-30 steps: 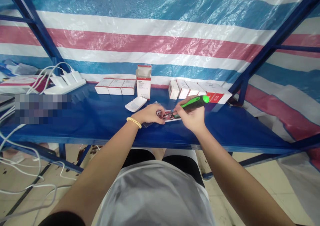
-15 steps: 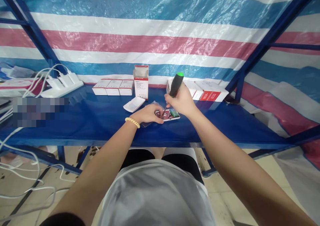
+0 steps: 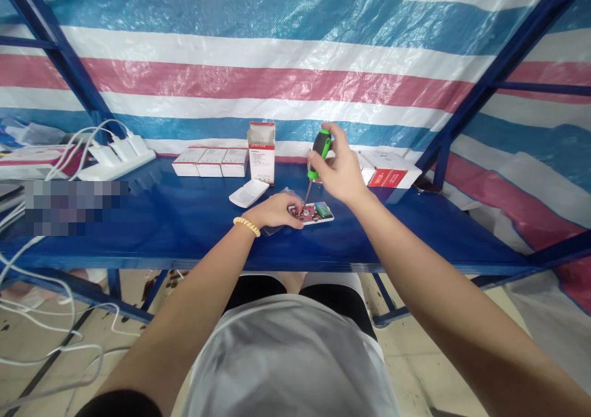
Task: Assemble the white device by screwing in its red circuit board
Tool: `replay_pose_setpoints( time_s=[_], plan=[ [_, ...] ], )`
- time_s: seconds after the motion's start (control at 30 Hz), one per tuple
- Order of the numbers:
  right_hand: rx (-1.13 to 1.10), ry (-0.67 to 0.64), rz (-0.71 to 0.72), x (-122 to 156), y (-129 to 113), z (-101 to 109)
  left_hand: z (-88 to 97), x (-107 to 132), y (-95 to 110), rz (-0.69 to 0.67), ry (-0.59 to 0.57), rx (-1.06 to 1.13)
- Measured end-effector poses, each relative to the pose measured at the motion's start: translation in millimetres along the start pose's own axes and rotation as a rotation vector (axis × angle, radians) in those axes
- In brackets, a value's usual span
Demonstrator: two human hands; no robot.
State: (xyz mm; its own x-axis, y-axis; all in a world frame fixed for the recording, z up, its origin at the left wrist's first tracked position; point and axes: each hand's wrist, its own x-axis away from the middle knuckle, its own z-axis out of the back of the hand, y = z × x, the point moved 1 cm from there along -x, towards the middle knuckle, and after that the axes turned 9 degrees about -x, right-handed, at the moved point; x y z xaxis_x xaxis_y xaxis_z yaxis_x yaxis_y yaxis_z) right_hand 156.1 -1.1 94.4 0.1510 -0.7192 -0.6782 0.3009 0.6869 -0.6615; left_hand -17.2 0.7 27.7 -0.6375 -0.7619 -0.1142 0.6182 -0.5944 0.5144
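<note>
The right hand (image 3: 344, 174) pinches a screwdriver (image 3: 319, 152), thumb on its side, a finger at its top. The circuit board (image 3: 310, 214) lies below that hand, its end gripped by the left hand's (image 3: 277, 211) closed fingers. Half a second ago, the right thumb sat lower.

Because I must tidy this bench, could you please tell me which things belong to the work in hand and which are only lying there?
In the work:
screwdriver, in the right hand
circuit board, held by the left hand
white cover, probably

Apparently lying about:
upright open box
other boxes
power strip
</note>
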Motion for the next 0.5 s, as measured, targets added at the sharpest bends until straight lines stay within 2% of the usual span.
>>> replay_pose_setpoints(
  time_s=[0.1, 0.3, 0.5],
  plan=[
    [0.150, 0.001, 0.012, -10.1, -11.6, 9.5, -0.1, 0.0, -0.6, 0.007, -0.002, 0.012],
    [0.418, -0.126, 0.070, -24.6, -35.4, 18.6, -0.4, -0.3, -0.4, 0.002, 0.009, 0.005],
    [0.559, -0.239, 0.098, -44.2, -32.4, 16.0, -0.4, -0.2, -0.4, -0.003, 0.002, 0.006]
  ],
)
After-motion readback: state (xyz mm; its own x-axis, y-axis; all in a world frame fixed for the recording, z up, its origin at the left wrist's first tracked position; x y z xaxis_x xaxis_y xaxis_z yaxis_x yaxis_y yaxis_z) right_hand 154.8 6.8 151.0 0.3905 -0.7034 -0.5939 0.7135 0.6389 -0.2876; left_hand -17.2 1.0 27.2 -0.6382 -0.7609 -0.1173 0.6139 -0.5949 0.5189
